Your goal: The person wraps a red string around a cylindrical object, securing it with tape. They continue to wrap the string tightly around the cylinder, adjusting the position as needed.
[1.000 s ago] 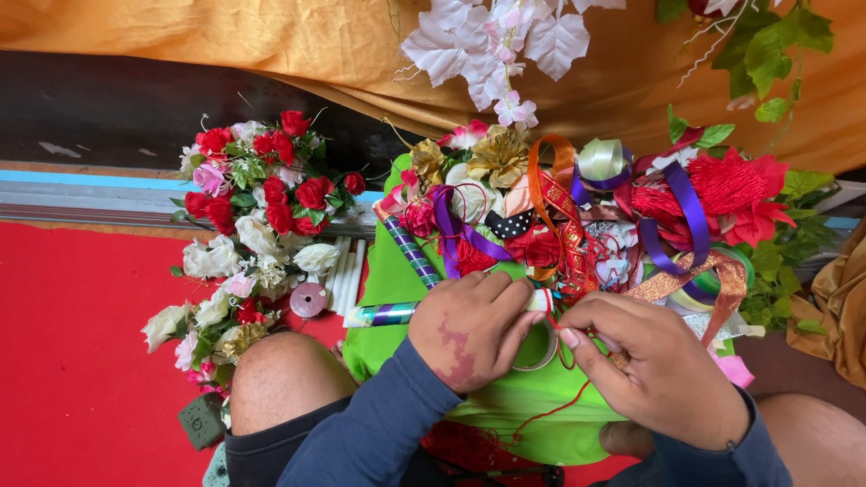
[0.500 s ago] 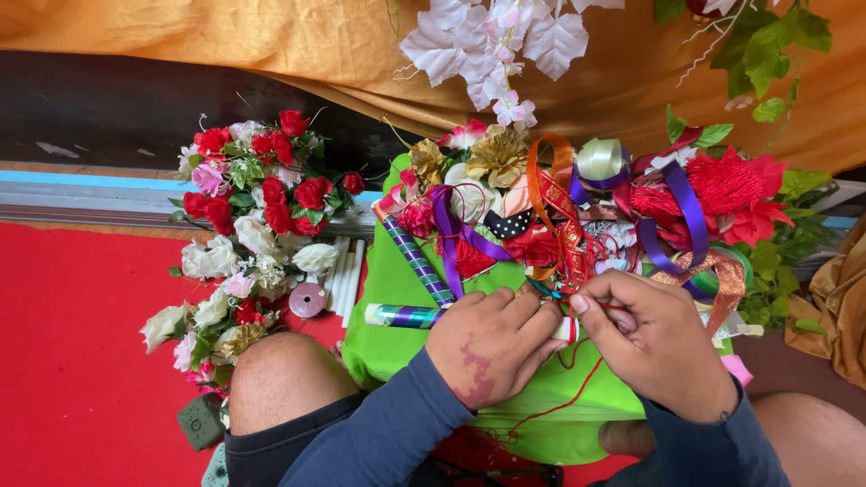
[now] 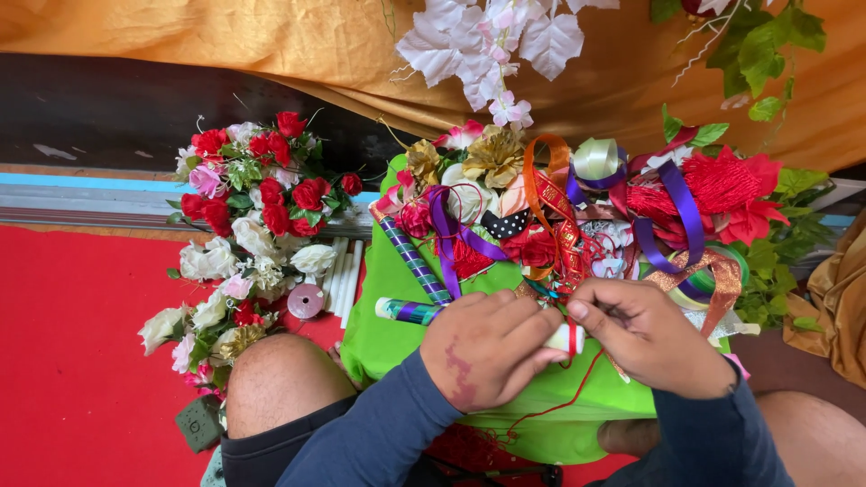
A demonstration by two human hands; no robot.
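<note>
My left hand (image 3: 487, 347) is closed around a thin rolled tube (image 3: 401, 310) with a shiny purple and green wrap; its white end (image 3: 568, 338) shows past my fingers. My right hand (image 3: 645, 334) pinches a thin red thread (image 3: 577, 392) at that white end, and the thread trails down over a bright green bag (image 3: 388, 338) on my lap. A second wrapped tube (image 3: 413, 259) lies on the bag just above my left hand.
Ribbons in purple (image 3: 681, 212), orange (image 3: 552, 194) and gold, plus red and gold fabric flowers, pile on the bag's far side. A heap of red and white artificial roses (image 3: 248, 221) lies left on the red floor (image 3: 72, 361), beside white sticks (image 3: 341, 281) and a pink spool (image 3: 305, 301).
The tube has shifted right in my left hand, so its white end now shows. My right hand moved from the ribbon pile to that end, holding red thread.
</note>
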